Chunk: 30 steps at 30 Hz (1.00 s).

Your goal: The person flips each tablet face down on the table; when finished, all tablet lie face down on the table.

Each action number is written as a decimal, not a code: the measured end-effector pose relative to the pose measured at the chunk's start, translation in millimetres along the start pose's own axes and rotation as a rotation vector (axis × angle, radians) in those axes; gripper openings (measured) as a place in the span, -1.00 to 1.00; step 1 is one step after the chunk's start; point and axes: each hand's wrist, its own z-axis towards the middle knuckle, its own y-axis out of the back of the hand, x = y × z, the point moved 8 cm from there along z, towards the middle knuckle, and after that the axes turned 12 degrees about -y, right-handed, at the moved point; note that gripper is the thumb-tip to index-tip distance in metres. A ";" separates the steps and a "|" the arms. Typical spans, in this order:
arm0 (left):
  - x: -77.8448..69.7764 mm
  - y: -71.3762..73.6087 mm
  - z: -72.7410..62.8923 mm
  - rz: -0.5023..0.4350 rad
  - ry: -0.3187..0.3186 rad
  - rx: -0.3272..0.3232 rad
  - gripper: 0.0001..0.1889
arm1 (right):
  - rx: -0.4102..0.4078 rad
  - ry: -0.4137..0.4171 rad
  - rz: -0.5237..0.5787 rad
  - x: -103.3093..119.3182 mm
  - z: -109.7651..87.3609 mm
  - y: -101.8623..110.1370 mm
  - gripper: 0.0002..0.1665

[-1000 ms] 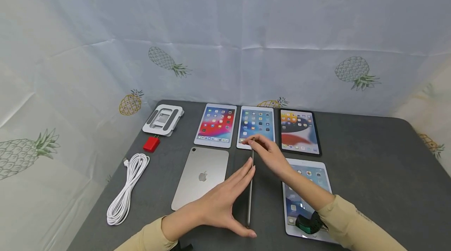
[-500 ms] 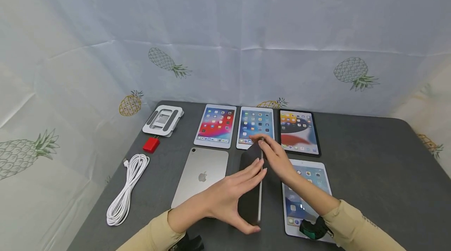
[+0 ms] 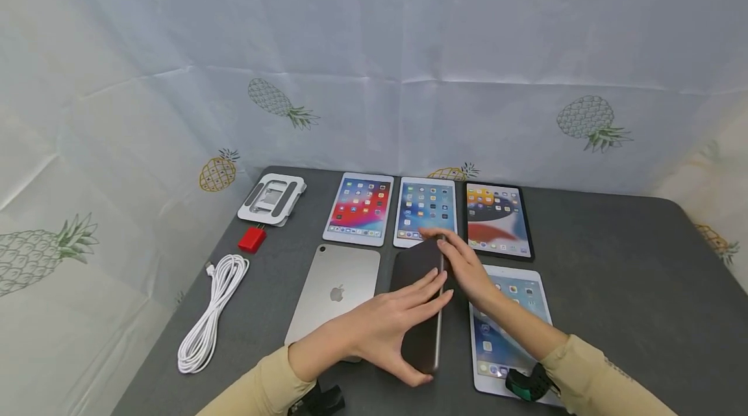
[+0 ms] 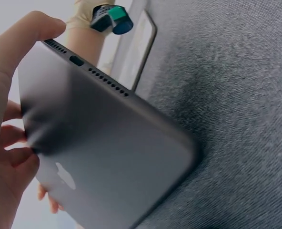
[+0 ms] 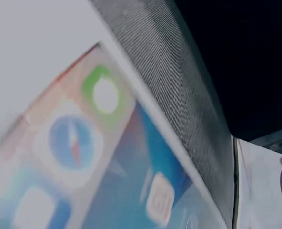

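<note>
A dark grey tablet (image 3: 417, 331) stands tilted between the hands, its back turned up and leftward, its right long edge raised. My left hand (image 3: 388, 331) grips it, thumb at the near short edge and fingers over the back toward the raised edge. At the far end my right hand (image 3: 461, 267) holds the upper corner. In the left wrist view the tablet's back (image 4: 112, 148) shows an apple logo, and one corner comes close to the table. The right wrist view catches its dark screen side (image 5: 231, 62) at the upper right.
A silver tablet (image 3: 333, 293) lies face down at left. Lit tablets lie behind: red-blue (image 3: 358, 208), blue (image 3: 426, 208), black-framed (image 3: 497, 218). Another white tablet (image 3: 511, 293) lies under the right forearm. Farther left are a white stand (image 3: 271, 198), red charger (image 3: 252, 239) and white cable (image 3: 213, 312).
The dark tablet, edge-on a second ago, has tipped so its raised edge leans right and its back shows. Both hands have shifted slightly right with it.
</note>
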 end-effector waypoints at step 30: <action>4.1 -57.7 14.4 0.204 -0.004 0.204 -0.08 | -0.149 0.016 -0.733 -14.2 -4.7 39.6 -0.73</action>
